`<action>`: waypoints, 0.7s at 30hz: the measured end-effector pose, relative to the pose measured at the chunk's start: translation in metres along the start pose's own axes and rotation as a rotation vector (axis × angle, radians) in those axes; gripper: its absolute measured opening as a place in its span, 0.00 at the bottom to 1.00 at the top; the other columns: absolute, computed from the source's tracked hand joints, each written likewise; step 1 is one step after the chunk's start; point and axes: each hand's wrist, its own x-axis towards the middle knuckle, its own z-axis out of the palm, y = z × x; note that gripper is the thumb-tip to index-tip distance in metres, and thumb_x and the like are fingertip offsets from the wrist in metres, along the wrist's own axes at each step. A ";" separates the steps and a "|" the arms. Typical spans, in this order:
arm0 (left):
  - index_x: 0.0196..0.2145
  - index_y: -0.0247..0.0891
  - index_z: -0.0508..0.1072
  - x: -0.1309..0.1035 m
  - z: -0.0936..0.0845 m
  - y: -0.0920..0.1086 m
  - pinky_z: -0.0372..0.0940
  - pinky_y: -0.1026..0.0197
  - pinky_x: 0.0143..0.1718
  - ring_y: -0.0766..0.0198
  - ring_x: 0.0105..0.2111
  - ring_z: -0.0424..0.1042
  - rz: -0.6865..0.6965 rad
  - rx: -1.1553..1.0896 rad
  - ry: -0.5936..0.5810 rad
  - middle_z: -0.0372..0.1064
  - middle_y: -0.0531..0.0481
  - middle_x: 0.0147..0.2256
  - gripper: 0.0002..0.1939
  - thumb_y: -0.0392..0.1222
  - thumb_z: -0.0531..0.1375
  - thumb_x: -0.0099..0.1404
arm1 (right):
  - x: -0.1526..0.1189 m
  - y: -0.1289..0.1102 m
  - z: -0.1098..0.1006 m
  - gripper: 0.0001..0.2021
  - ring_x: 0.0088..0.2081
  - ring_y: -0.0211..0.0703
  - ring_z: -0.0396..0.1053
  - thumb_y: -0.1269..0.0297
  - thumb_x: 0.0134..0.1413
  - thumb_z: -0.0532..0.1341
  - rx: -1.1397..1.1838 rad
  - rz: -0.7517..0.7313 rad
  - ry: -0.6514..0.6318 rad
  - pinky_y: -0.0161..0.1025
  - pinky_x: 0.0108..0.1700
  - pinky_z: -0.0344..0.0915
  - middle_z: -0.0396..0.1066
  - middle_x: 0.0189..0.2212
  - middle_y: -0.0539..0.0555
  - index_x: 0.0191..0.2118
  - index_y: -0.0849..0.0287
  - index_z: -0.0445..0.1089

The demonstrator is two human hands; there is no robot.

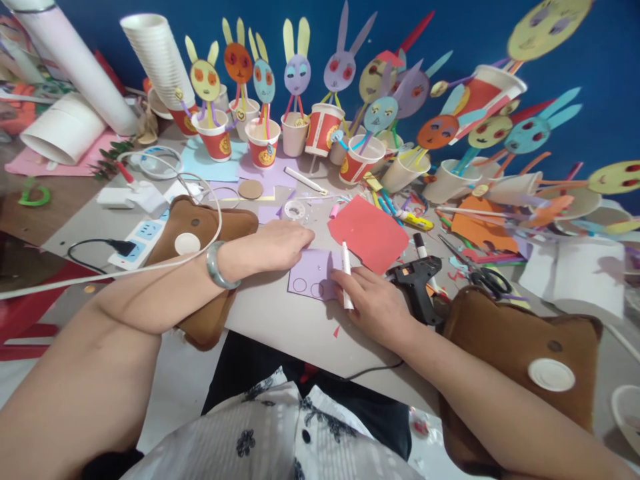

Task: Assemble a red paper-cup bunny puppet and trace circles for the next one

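A small square of purple paper [311, 268] lies on the table in front of me, with two circles drawn in its lower left part. My right hand [377, 303] rests at the paper's right edge, its fingers closed around a slim white marker [346, 277] that stands nearly upright in view. At the paper's upper left corner is my left hand [280, 245], fingers curled in; whatever they may hold is hidden. Just beyond the paper lies a sheet of red paper [370, 233]. A roll of clear tape [294, 211] sits past my left hand.
Paper cups [263, 143] with rabbit-faced stick figures line the blue wall. A black glue gun [417, 280] and scissors [480, 270] lie right of my right hand. Brown cushions [520, 347] sit under both forearms. A power strip [143, 237] and a white cable [217, 220] are at left.
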 end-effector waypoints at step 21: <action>0.37 0.39 0.73 -0.001 0.003 -0.003 0.54 0.56 0.29 0.56 0.35 0.73 0.037 -0.007 0.035 0.75 0.44 0.37 0.10 0.32 0.53 0.67 | 0.001 -0.001 -0.001 0.15 0.35 0.48 0.67 0.82 0.55 0.58 -0.028 -0.012 0.011 0.41 0.36 0.60 0.74 0.30 0.55 0.47 0.62 0.71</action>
